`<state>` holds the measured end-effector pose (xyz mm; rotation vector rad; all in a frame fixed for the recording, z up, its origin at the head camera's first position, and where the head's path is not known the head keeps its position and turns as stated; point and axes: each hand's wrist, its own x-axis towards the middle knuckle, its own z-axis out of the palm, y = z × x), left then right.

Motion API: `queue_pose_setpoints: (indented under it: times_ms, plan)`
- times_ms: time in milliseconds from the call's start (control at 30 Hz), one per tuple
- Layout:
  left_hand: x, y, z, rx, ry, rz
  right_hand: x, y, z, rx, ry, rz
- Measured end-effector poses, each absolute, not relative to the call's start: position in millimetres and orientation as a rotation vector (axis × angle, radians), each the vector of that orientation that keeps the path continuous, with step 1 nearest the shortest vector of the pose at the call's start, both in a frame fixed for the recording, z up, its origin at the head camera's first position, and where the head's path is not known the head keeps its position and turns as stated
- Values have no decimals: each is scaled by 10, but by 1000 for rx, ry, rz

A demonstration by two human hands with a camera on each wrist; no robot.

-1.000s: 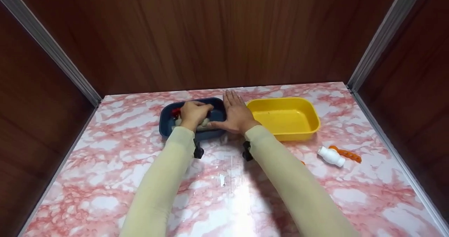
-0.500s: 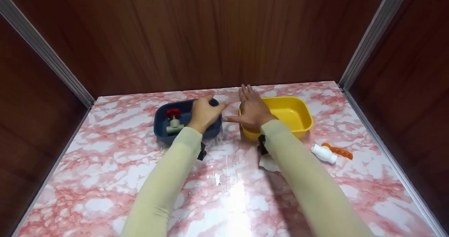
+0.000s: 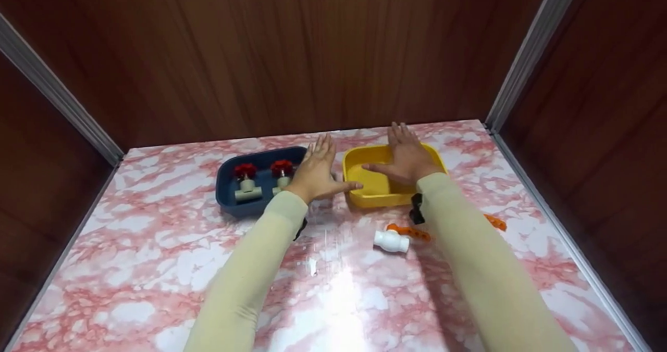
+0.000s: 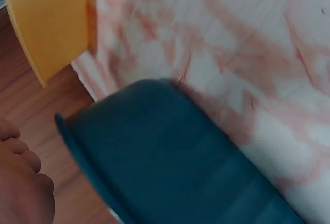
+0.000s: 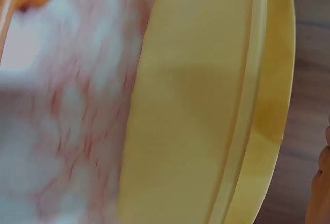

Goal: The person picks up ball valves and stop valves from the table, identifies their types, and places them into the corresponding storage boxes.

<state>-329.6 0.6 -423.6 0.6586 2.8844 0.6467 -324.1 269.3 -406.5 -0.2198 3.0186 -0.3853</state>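
In the head view my left hand [image 3: 316, 173] spreads its fingers over the right end of a dark blue bin [image 3: 242, 209], holding nothing. Two valves with red handwheels stand in that bin: one at the left [image 3: 247, 181], the other [image 3: 282, 172] partly hidden by the hand. My right hand [image 3: 409, 159], fingers straight and thumb out, is above the yellow bin [image 3: 385, 201] and grips nothing. The left wrist view catches the blue bin's outer wall [image 4: 170, 152] and curled-looking fingertips [image 4: 26, 157] at its edge. Yellow wall [image 5: 185, 100] fills the right wrist view.
A white ball valve [image 3: 391, 241] with an orange handle lies on the marbled table in front of the yellow bin. Another orange handle [image 3: 495, 222] shows past the right sleeve, the rest hidden. Wood panels [image 3: 292, 55] enclose the back and sides.
My left hand has come away from the valves and moved right with its fingers opened out. My right hand has moved right, from beside the blue bin to above the yellow one.
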Motion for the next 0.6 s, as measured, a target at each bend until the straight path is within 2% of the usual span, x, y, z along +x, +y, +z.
queue_pose_setpoints:
  times_ms: [200, 600]
  plan:
    - [-3324, 171, -4311, 728, 2846, 447, -3198, 2922, -4029, -150, 3027, -424]
    - [-3273, 317, -4364, 703, 2792, 471, -3089, 3270, -3958, -38, 3014, -473]
